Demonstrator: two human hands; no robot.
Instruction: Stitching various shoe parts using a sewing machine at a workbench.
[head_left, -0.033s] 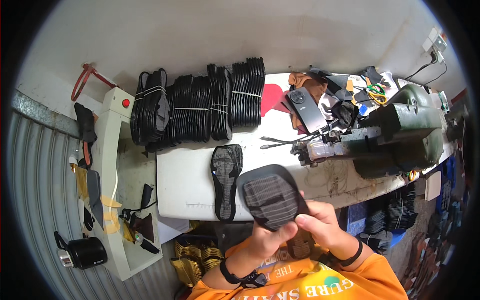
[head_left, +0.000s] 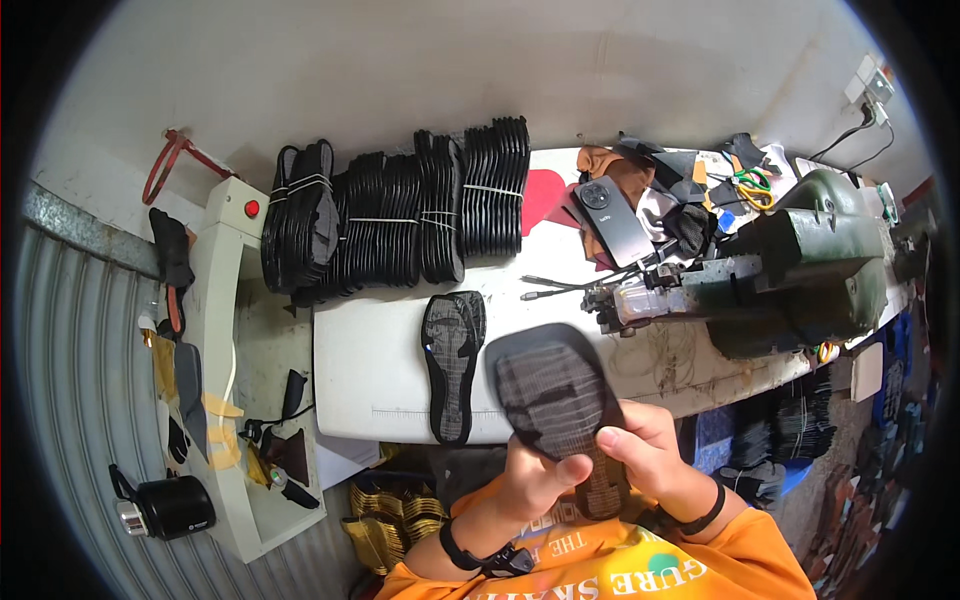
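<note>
Left hand (head_left: 535, 480) and right hand (head_left: 645, 442) both pinch a grey-and-black shoe sole (head_left: 550, 392), my thumbs on its face; my other fingers seem curled behind, though mostly hidden. Its broad end is raised toward the white table (head_left: 370, 365), where at least one similar sole (head_left: 453, 375) lies to the left.

**Patterned sole (head_left: 550, 385) in both hands at a white worktable (head_left: 360, 365)**

The left hand (head_left: 540, 480) and right hand (head_left: 645, 445) grip the dark sole's narrower part, thumbs on its grey-patterned face. A similar dark piece (head_left: 452, 385) lies flat on the table to the left. Behind it stand black bundles (head_left: 385, 220) tied with pale bands. Farther right, a phone (head_left: 612, 222) rests on fabric scraps (head_left: 628, 170), near a green machine (head_left: 805, 255).
</note>
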